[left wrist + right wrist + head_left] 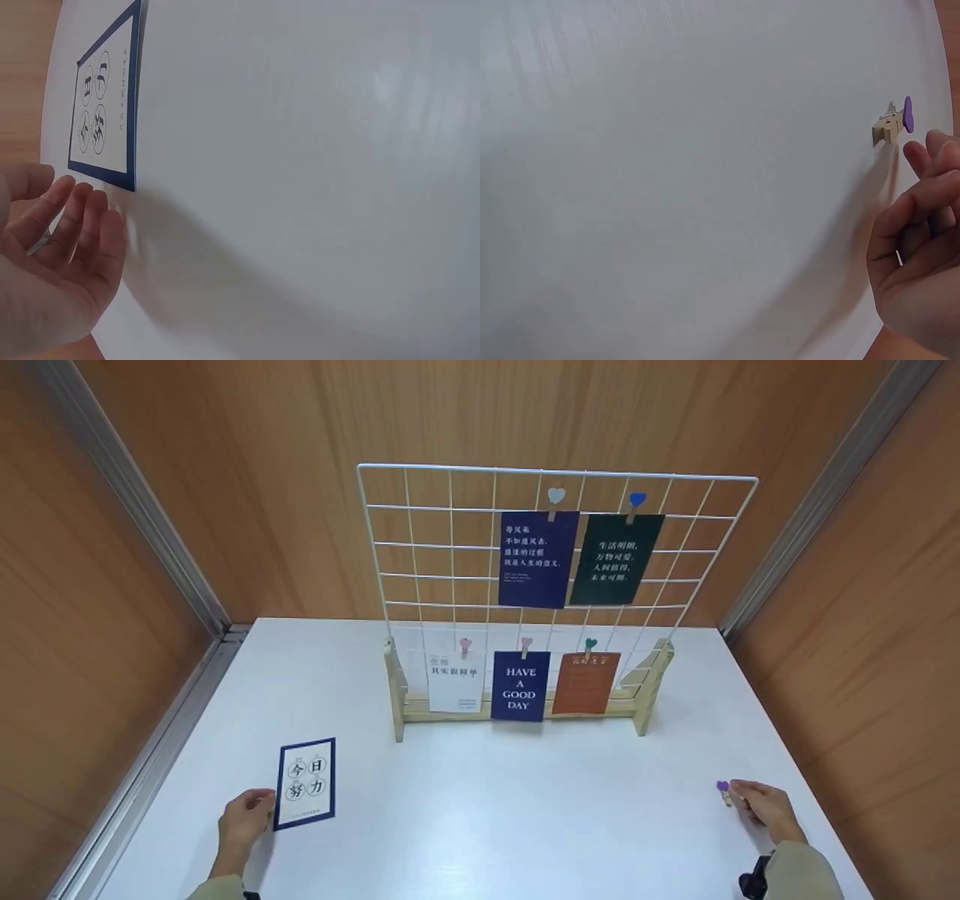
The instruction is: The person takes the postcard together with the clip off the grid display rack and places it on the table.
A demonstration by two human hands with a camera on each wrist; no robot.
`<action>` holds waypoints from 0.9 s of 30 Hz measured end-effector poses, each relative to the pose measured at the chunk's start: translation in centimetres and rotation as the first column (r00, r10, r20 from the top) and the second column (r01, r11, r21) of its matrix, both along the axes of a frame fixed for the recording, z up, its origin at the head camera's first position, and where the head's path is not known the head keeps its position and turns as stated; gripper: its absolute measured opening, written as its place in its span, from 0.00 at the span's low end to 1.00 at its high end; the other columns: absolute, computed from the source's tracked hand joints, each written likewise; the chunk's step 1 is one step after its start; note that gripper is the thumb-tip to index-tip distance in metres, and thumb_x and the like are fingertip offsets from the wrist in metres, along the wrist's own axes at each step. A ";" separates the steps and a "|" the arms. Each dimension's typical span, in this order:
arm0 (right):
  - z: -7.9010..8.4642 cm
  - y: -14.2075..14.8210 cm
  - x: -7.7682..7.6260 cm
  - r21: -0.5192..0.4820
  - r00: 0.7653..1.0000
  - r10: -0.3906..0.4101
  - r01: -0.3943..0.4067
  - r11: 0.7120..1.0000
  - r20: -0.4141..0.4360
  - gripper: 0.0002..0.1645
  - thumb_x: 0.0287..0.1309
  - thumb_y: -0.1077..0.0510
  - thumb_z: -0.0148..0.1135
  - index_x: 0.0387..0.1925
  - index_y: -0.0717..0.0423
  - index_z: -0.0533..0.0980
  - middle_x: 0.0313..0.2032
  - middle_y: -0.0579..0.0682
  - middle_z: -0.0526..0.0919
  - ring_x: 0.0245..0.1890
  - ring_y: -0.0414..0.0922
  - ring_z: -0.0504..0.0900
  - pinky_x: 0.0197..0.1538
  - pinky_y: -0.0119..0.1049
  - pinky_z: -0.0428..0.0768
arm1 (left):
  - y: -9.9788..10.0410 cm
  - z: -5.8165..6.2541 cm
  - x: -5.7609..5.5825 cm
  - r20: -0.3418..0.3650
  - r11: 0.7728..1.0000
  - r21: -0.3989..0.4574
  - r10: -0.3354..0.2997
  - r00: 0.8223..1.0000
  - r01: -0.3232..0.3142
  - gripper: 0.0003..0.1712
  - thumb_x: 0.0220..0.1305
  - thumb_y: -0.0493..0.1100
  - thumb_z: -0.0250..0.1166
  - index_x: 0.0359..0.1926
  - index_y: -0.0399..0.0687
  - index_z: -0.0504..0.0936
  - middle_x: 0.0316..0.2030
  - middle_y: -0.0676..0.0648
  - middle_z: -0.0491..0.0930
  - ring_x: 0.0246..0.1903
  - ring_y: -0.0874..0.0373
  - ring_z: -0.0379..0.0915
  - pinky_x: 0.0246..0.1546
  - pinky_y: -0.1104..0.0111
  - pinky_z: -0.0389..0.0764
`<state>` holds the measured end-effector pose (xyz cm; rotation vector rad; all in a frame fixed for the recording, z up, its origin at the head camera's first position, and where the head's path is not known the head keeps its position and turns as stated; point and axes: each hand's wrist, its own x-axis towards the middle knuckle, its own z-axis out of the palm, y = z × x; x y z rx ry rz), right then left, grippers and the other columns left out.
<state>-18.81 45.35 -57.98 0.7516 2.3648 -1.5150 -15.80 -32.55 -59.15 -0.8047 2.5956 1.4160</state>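
Observation:
A blue-bordered white card (304,784) with several circled dark characters lies at the front left of the table. My left hand (247,821) is beside its left edge, fingers loosely bent. In the left wrist view, the fingertips (81,189) come close to the card (105,112), with a gap between thumb and index finger. Over on the right, a small wooden clothespin (725,793) with a purple heart lies on the table. My right hand (769,810) is just right of it. The right wrist view shows the fingers bent near the clothespin (889,124), apart from it.
A white wire grid (469,545) stands upright in a wooden base (517,712) towards the back. Several cards, such as a dark green card (616,559) and an orange card (586,684), hang on it from heart clips. Wooden walls (855,660) enclose the white table (480,810).

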 end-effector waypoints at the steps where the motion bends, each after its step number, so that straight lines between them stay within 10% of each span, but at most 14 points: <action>1: 0.1 0.0 0.0 -0.008 1.000 -0.001 0.001 1.000 -0.004 0.32 0.55 0.46 0.56 0.51 0.68 0.68 0.24 0.46 0.71 0.24 0.41 0.69 0.29 0.33 0.69 | -0.3 -1.0 -0.4 -0.024 1.000 -0.020 0.000 1.000 0.000 0.23 0.65 0.50 0.47 0.50 0.34 0.69 0.39 0.39 0.71 0.34 0.52 0.69 0.26 0.72 0.72; 7: 0.6 -0.3 0.1 -0.068 1.000 -0.008 0.006 0.998 -0.026 0.30 0.56 0.49 0.55 0.51 0.69 0.68 0.25 0.46 0.75 0.25 0.41 0.71 0.30 0.32 0.72 | -1.2 -5.3 -2.6 -0.129 0.998 -0.069 -0.002 0.992 -0.007 0.32 0.61 0.62 0.45 0.51 0.39 0.70 0.43 0.41 0.70 0.40 0.50 0.70 0.34 0.66 0.74; 15: 1.3 -0.3 -0.1 -0.100 0.995 0.007 -0.018 0.995 -0.101 0.30 0.54 0.48 0.58 0.49 0.70 0.69 0.25 0.46 0.76 0.25 0.39 0.74 0.31 0.31 0.75 | -0.2 -5.3 -3.9 -0.192 0.997 -0.073 -0.025 0.981 0.011 0.36 0.57 0.68 0.44 0.49 0.43 0.72 0.42 0.44 0.73 0.39 0.53 0.71 0.35 0.66 0.75; 27: -2.0 2.7 -2.3 -0.131 0.984 0.026 -0.049 0.990 -0.175 0.29 0.50 0.41 0.59 0.48 0.58 0.73 0.28 0.49 0.77 0.27 0.42 0.76 0.33 0.29 0.76 | 0.5 -5.6 -5.2 -0.244 0.997 -0.039 -0.073 0.967 0.065 0.32 0.56 0.68 0.45 0.48 0.49 0.73 0.40 0.47 0.74 0.37 0.56 0.72 0.31 0.74 0.75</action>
